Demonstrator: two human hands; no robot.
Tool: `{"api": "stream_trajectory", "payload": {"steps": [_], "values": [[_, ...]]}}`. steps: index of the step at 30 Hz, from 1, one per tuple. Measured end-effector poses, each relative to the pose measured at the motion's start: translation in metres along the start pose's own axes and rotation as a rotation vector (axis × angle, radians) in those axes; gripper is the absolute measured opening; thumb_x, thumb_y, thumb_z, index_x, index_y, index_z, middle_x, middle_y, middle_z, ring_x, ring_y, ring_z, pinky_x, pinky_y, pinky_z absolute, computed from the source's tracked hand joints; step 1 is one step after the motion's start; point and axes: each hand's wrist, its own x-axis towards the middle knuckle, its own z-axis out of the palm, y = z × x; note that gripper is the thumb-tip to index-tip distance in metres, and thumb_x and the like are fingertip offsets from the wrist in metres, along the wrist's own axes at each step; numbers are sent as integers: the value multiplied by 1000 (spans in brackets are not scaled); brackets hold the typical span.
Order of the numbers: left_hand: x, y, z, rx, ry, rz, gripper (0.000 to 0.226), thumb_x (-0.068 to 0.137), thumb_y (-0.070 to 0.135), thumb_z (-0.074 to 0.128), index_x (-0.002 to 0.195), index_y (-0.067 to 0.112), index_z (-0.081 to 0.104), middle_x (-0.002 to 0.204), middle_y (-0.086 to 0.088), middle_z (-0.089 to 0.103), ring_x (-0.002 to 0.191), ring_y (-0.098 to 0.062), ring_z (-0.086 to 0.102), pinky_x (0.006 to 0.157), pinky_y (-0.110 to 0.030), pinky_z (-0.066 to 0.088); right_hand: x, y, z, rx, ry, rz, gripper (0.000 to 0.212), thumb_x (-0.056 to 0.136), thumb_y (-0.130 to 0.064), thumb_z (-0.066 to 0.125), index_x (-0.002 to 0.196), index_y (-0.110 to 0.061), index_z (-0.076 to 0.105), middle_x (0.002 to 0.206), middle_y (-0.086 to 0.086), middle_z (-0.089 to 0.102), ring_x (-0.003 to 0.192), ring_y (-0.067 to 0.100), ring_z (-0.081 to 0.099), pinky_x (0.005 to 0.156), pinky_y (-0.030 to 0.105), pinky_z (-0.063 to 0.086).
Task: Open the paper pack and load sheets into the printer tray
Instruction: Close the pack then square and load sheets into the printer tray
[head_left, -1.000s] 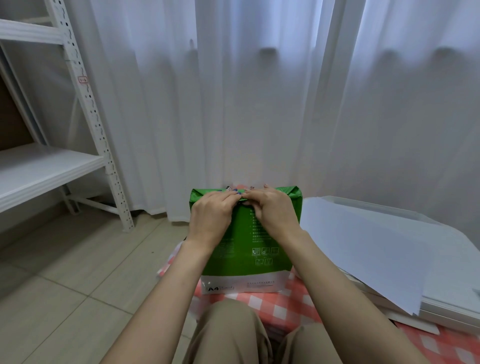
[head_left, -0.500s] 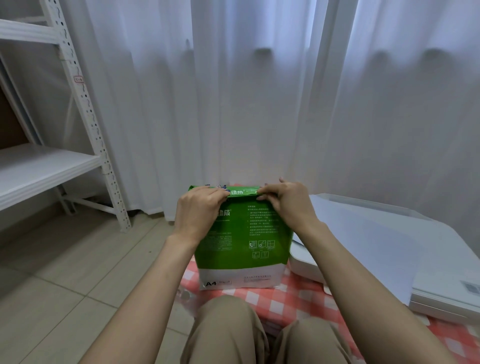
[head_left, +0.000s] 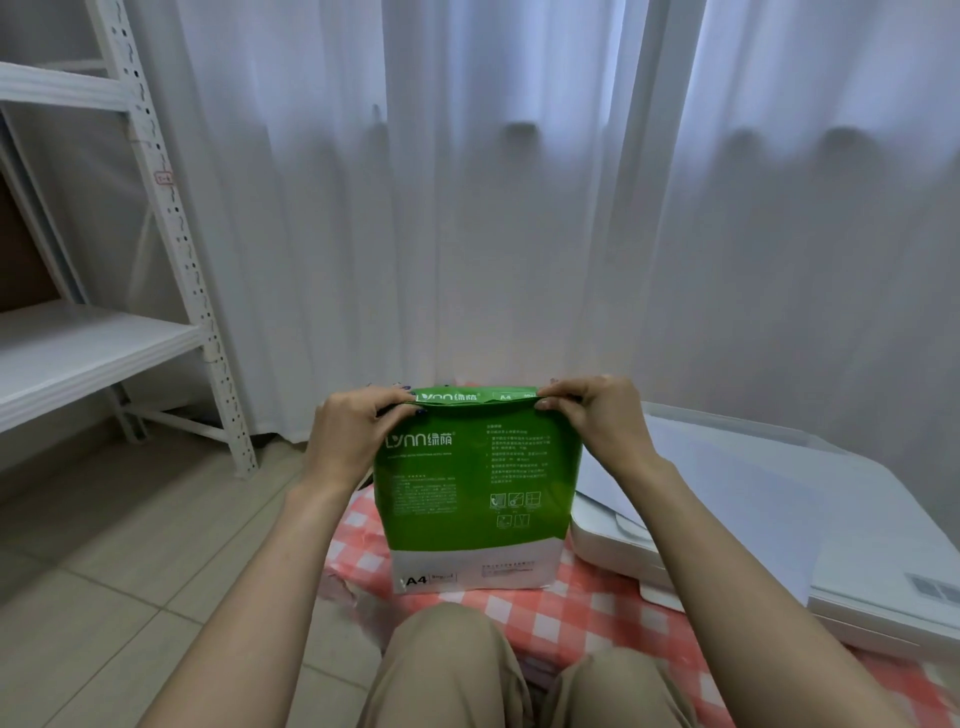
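Pinching the top fold of the green paper pack (head_left: 475, 483) at both corners with my left hand (head_left: 353, 436) and right hand (head_left: 602, 421), both curled tight on the flap. Pack stands upright on checkered cloth (head_left: 597, 608), printer (head_left: 893, 530) just right of it.

Single view, head-worn, wide-angle. It faces forward and down from above the person's lap. Range is close: both forearms enter from the bottom edge, and the left hand (head_left: 353, 441) and right hand (head_left: 602, 426) sit near frame centre, pinching the top of the paper pack (head_left: 472, 493). Beyond the hands: curtain (head_left: 519, 234). Left of the left hand: shelf rack (head_left: 171, 234). Right of the right hand: printer (head_left: 883, 545).
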Motion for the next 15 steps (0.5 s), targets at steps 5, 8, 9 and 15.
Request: {"api": "stream_trajectory", "payload": {"steps": [5,8,9,15], "values": [[-5,-3,-1,-150,4,-98,27,76,15,74,102,10,73,112,-6,70,104,-13,63,97,-34,49,-3,0,-6,79,-47,26,18,77,-13,74,95,-12,77,99,8,75,105,20,66,95,34,49],[-15,-9,3,-311,-30,-249,37,78,13,72,114,15,65,136,-1,54,125,-12,47,104,-30,40,-5,3,-4,130,14,73,24,75,-14,76,99,-13,75,124,7,65,133,18,43,111,32,33],[-18,-10,4,-393,-25,-305,35,79,11,70,113,15,65,134,-1,55,126,-13,47,100,-27,43,-4,3,-2,163,33,110,28,74,-17,77,102,-14,74,132,5,59,137,18,37,111,29,30],[-13,-10,6,-538,4,-401,19,79,4,69,92,17,64,99,0,66,104,-16,60,100,-35,46,-7,16,3,459,11,247,33,77,-7,73,110,-8,70,133,9,58,117,14,56,85,10,48]]}}
